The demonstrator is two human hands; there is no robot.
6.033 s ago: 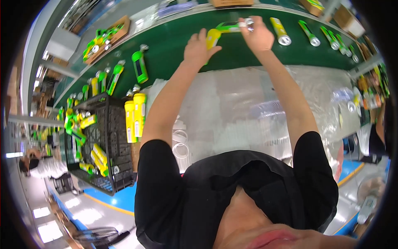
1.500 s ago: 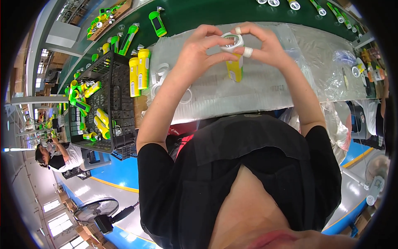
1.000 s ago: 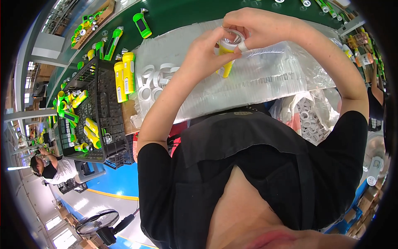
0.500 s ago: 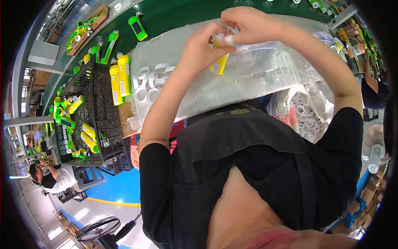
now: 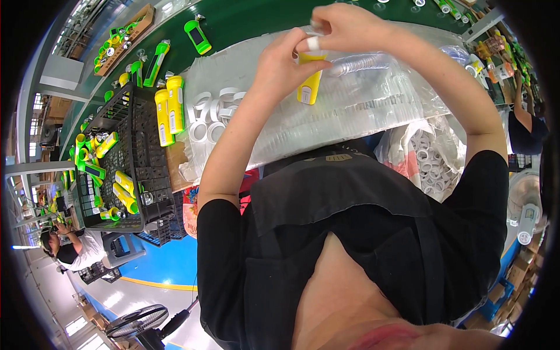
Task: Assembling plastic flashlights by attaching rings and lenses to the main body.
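A yellow flashlight (image 5: 308, 90) lies over the plastic-covered work surface, its upper end hidden by my hands. My left hand (image 5: 283, 65) is closed around that upper end, with the thumb stretched across the yellow body. My right hand (image 5: 349, 28) meets it from the right, fingers curled and partly blurred; whatever they grip is hidden. A white wrap (image 5: 313, 44) circles one of its fingers. Beside the flashlight lies a row of nested clear discs (image 5: 359, 64). Several white rings (image 5: 217, 111) sit left of my left forearm.
Yellow flashlights (image 5: 175, 105) stand by a black crate (image 5: 137, 157) holding more. Green ones (image 5: 197, 37) rest on the green bench (image 5: 245, 20). A bag of white rings (image 5: 429, 166) is at the right near edge. A fan (image 5: 137, 321) stands lower left; other people work at both sides.
The pale ring seen between my hands is now out of sight. My right hand has shifted slightly up and left, its fingers closer to my left hand. The flashlight has barely moved.
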